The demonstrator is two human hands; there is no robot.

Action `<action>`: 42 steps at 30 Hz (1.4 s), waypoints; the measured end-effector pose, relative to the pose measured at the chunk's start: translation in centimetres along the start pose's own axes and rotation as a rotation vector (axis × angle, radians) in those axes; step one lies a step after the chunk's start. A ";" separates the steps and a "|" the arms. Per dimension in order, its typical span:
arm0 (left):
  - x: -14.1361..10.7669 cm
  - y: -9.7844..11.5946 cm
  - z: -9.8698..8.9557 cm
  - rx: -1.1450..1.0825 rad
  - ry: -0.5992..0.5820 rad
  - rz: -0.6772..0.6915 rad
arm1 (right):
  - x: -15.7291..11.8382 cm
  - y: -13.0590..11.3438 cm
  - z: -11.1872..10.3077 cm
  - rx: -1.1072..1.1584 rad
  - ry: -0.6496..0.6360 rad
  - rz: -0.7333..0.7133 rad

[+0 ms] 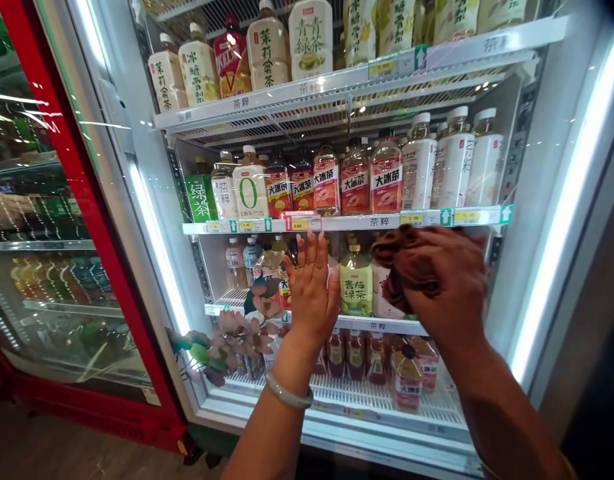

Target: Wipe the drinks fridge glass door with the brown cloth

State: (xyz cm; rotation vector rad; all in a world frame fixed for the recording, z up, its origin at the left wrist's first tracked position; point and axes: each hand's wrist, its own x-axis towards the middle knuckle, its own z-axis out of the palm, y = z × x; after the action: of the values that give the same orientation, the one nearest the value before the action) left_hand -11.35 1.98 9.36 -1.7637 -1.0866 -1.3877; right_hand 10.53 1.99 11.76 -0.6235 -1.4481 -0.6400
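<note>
A glass-fronted drinks fridge fills the middle of the view. My left hand is raised with its fingers stretched out and palm forward, seemingly flat against the glass, in front of the lower bottle rows. A pale bangle circles that wrist. My right hand, slightly blurred, is closed around a bunched brown cloth at the height of the middle shelf edge. The cloth hides part of the bottles behind it. Behind the glass, red-labelled tea bottles and a green-labelled bottle stand upright.
Price tags line the middle shelf edge. More bottles stand on the top shelf. Pink flowers show on the glass at lower left. Bright light strips run down both sides. A second fridge with a red frame stands at left.
</note>
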 end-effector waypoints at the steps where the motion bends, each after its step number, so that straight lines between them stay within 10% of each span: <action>1: 0.0 -0.2 0.0 -0.001 -0.004 -0.001 | 0.1 0.6 0.0 -0.027 0.085 0.038; 5: -0.3 -0.5 0.1 0.007 -0.024 0.010 | -0.4 0.1 1.6 -0.130 0.277 0.146; 13: -0.4 -1.1 -0.5 -0.023 -0.056 0.047 | -2.0 -6.9 4.4 0.068 -0.204 -0.077; 21: -0.4 -0.9 -0.8 0.005 -0.056 0.007 | 0.5 -1.8 2.6 -0.116 0.253 0.157; 28: -1.0 -1.8 -1.4 0.001 -0.074 0.037 | -2.0 -8.5 7.0 -0.011 0.024 0.047; 36: -1.4 -3.6 -2.7 0.029 -0.084 -0.003 | -0.1 -5.5 5.8 -0.068 0.224 0.111; 42: -2.0 -4.7 -3.2 0.020 -0.093 0.032 | -2.7 -10.5 9.6 0.016 0.095 0.031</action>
State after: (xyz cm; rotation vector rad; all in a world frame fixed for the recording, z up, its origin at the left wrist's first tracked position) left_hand -17.16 0.94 8.12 -1.8393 -1.1114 -1.2828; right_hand -3.74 1.73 9.32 -0.5947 -1.3513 -0.6252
